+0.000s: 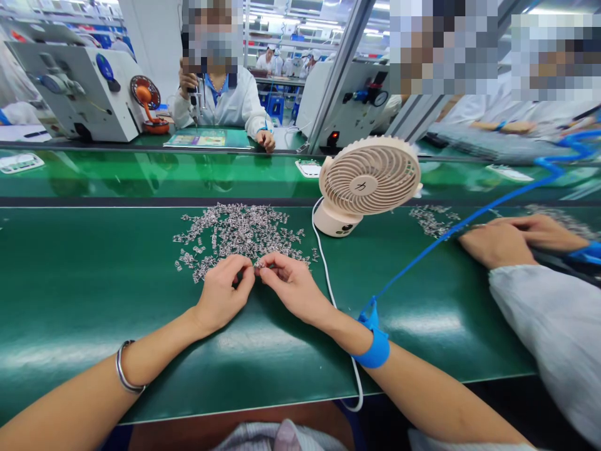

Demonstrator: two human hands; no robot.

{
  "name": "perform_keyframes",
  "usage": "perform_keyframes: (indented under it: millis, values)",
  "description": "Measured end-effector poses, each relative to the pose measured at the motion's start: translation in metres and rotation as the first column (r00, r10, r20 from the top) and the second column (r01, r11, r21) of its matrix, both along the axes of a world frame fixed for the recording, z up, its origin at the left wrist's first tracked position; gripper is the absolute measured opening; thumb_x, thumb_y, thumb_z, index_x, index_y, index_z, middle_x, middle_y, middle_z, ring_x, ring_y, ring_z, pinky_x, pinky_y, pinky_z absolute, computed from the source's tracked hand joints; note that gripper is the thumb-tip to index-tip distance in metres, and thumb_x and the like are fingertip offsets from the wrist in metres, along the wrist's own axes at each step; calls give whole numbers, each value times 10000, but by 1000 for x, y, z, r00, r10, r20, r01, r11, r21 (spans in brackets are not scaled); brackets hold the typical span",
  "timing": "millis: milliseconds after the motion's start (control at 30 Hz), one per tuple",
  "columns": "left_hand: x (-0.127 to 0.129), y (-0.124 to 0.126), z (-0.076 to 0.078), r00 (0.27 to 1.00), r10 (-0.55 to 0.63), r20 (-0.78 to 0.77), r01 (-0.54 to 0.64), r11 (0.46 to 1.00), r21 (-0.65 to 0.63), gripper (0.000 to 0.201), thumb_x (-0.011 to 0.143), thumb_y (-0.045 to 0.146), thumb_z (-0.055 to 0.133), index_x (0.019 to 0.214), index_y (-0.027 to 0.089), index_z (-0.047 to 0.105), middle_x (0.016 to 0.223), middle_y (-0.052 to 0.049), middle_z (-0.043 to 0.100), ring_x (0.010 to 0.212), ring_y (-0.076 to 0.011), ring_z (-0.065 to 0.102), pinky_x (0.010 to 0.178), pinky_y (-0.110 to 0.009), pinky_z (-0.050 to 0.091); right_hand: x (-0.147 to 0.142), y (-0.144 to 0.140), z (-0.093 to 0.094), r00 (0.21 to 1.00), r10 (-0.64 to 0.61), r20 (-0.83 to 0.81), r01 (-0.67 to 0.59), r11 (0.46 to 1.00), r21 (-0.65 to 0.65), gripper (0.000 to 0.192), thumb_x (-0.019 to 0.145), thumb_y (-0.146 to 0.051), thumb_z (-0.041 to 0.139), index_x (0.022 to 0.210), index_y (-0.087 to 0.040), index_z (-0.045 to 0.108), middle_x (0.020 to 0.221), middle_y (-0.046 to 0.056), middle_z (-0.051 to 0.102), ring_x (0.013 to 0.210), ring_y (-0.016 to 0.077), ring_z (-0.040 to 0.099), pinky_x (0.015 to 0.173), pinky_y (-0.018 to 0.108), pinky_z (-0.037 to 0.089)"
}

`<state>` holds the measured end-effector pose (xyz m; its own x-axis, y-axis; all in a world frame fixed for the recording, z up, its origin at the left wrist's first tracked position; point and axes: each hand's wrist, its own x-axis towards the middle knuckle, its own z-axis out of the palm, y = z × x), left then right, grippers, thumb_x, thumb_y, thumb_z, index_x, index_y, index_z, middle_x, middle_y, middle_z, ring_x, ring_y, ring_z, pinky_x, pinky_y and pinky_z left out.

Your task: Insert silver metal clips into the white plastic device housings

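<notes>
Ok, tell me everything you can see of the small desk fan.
The fan is cream-coloured, plastic by its look, with a round ribbed grille, a scalloped rim and a centre cap bearing a dark mark. It stands upright on a rounded base on the green table, its face tilted up, right of the pile of metal parts. A white cable runs from its base to the table's near edge.

Fans we see: one cream desk fan (369, 181), right of centre
Heaps of small metal parts we count: two, a big heap (237, 235) at centre and a small heap (432, 219) at right
Our wrist bands: two, a blue strap (375, 344) and a metal bangle (124, 369)
</notes>
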<state>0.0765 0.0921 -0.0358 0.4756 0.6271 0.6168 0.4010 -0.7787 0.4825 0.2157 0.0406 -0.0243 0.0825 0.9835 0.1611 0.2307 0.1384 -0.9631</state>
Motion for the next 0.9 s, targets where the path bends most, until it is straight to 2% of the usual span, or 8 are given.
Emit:
perform_keyframes:
  millis: [133,233,367,633,900]
  values:
    - [0,2,2,999,7,40,-3,995,-95,148,808,109,482,687,177,534,582,64,513,483,-54,407,500,-173,336,0,-2,3,995,45,-91,-52,996,-72,111,780,-271,474,788,-173,525,687,-19,522,625,95,488,598,238,399]
    - [-1,3,3,999,-38,39,42,993,-110,144,847,132,454,795,173,583,696,38,590,570,-58,486,563,-168,376,1,-1,5,996,51,-69,-55,996,-66,130,782,-286,470,777,-170,529,684,-17,517,626,97,482,602,242,397]
    - [-1,2,1,995,-92,26,94,994,-63,141,859,160,465,910,170,596,789,12,614,631,-73,510,610,-184,397,1,0,3,999,29,26,-29,999,-27,143,783,-272,470,783,-165,563,661,-19,520,581,91,449,549,233,366]
    - [0,1,1,996,-93,5,93,996,-3,111,817,95,470,745,171,508,636,45,476,527,-61,417,521,-180,355,0,-1,-1,980,-118,163,103,990,98,99,757,-232,519,798,-157,570,735,-3,570,563,78,469,539,221,383]
    - [0,0,-2,997,-78,-13,79,990,116,110,816,81,449,765,174,479,668,26,462,560,-81,425,530,-200,367,-2,-2,2,976,-110,188,76,981,181,81,742,-226,527,754,-165,580,700,-8,572,591,85,499,568,218,408]
